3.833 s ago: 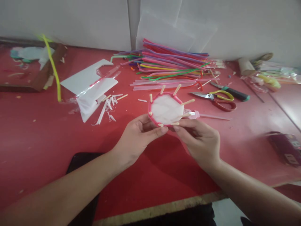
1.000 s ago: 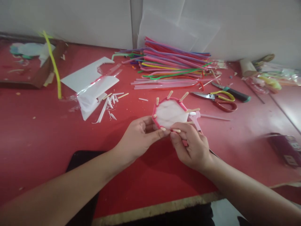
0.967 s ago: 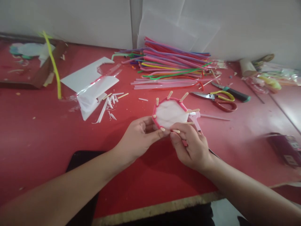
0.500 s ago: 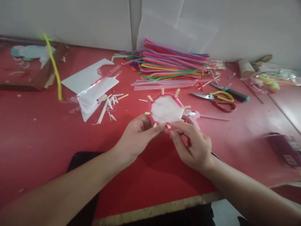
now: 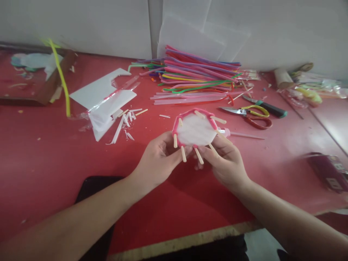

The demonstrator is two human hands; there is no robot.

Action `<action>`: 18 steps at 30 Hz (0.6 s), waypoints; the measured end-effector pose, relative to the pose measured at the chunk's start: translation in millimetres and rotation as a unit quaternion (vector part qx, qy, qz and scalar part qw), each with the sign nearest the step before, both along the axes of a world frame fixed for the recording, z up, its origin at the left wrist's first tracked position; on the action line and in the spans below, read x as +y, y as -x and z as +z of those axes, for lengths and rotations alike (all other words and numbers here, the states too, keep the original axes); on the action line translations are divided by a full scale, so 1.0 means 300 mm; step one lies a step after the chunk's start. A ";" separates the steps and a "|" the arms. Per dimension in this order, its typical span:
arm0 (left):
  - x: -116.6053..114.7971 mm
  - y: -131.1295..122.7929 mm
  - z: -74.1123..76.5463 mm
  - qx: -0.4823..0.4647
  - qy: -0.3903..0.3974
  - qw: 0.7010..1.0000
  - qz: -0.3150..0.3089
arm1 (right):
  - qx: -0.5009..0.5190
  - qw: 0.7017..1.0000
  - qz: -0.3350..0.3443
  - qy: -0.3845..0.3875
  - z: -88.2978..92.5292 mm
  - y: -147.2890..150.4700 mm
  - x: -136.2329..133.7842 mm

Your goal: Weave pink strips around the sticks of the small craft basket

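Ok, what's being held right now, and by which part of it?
A white piece with a pink border and short pale sticks. The left hand and right hand hold it by its near edge, one toward either side.

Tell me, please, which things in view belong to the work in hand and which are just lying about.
Apparently in the job:
- white pink-edged panel with pale wooden sticks, in left hand and right hand
- multicoloured fuzzy-looking stems
- yellow-and-red-handled metal scissors

Seemingly lying about:
- white papery scraps
- dark red box
- flat black slab
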State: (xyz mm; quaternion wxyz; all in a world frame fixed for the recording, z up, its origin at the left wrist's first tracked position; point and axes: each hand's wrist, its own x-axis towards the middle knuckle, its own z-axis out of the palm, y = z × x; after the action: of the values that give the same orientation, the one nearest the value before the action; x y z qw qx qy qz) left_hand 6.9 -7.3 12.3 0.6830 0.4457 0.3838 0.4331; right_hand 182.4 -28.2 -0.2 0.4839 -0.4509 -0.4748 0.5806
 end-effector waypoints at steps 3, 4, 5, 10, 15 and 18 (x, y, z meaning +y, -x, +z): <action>0.003 -0.004 0.007 0.000 0.011 1.000 -0.004 | -0.022 1.000 0.004 -0.004 -0.005 -0.004 -0.002; 0.004 -0.005 0.009 0.006 0.013 1.000 -0.003 | -0.030 1.000 0.003 -0.006 -0.004 -0.005 -0.001; 0.005 -0.005 0.011 0.011 0.014 1.000 -0.001 | -0.041 0.999 0.002 -0.010 -0.001 -0.005 0.001; 0.004 -0.007 0.021 0.011 0.018 1.000 0.009 | -0.131 0.990 -0.024 -0.055 0.028 0.003 0.002; -0.003 -0.015 0.022 -0.008 0.058 0.998 0.004 | -0.186 0.974 -0.074 -0.102 0.024 0.011 -0.013; -0.007 -0.014 0.013 -0.029 0.067 0.997 0.008 | -0.250 0.951 -0.099 -0.156 0.017 0.011 -0.022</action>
State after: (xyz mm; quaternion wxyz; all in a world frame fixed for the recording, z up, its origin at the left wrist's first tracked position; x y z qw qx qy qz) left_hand 11.0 -9.4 16.1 0.7190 0.3830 0.3951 0.4245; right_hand 179.0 -34.7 4.8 0.4693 -0.5453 -0.6178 0.3174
